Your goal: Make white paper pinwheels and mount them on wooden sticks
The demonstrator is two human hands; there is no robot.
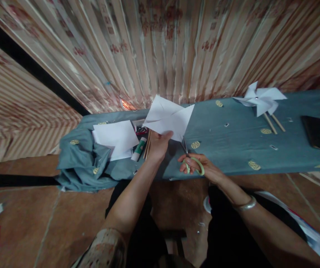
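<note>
My left hand grips a white sheet of paper by its near edge, thumb on top. Slits run into the sheet from its edges. In my right hand is a pair of scissors with light green handles, fingers through the loops. The blades point away from me and meet the paper's lower right corner. Just left of the held sheet, wooden sticks lie partly hidden behind my left hand. Beside them is a green and white glue stick.
More white paper lies at the left on the blue-green cloth. A small box of pins sits behind the glue stick. Paper pinwheels on sticks and a dark phone-like object lie at the right. A pleated curtain hangs behind.
</note>
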